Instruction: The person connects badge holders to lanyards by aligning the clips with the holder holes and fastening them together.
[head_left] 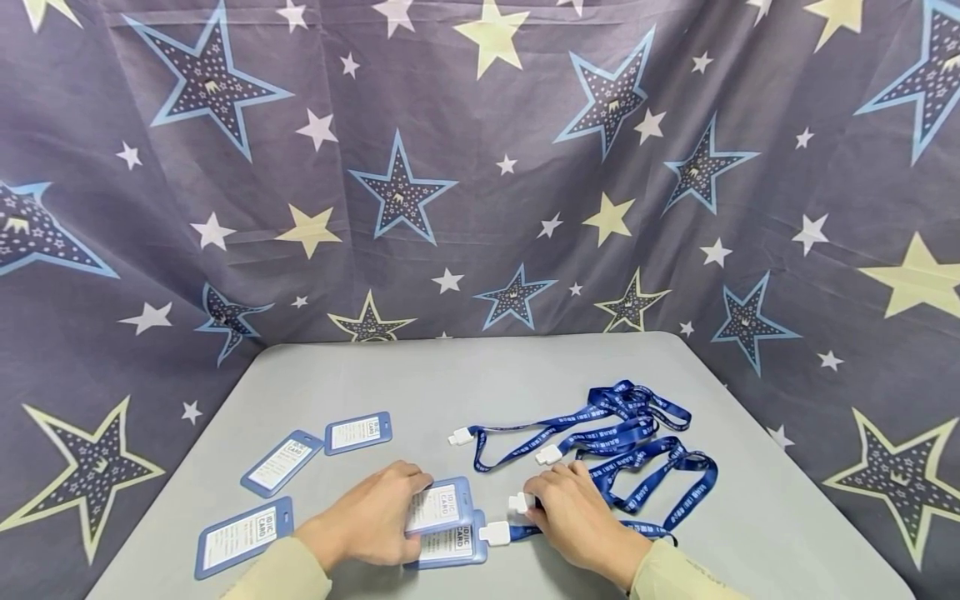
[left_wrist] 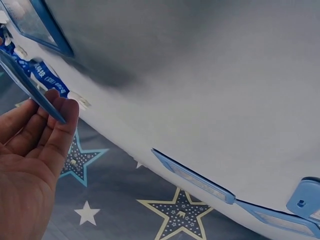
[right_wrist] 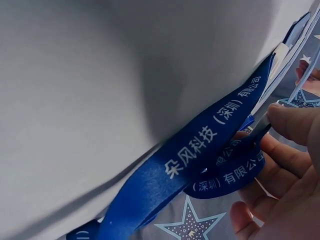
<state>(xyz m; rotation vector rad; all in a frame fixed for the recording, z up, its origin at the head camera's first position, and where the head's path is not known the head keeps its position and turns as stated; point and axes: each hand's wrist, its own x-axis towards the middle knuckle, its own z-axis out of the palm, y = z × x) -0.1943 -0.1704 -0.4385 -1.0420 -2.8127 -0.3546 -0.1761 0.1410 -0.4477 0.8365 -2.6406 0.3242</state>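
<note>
In the head view my left hand (head_left: 375,514) pinches a blue ID card holder (head_left: 441,507) by its left part, slot end pointing right. The left wrist view shows this held holder (left_wrist: 31,89) edge-on between thumb and fingers. Beneath it, partly covered, is a second card holder (head_left: 450,547), with the white clip (head_left: 495,533) of a blue lanyard at its slot end. To the right my right hand (head_left: 576,515) pinches another lanyard by its white clip (head_left: 519,503). That lanyard's printed strap (right_wrist: 230,175) loops beside the fingers in the right wrist view.
Three more card holders lie on the grey table (head_left: 420,375): an upper one (head_left: 358,433), a slanted one (head_left: 282,463) and a near one (head_left: 243,537). Tangled blue lanyards (head_left: 626,408) lie right, two white clips (head_left: 461,436) pointing left. A star-patterned curtain (head_left: 450,208) surrounds the table.
</note>
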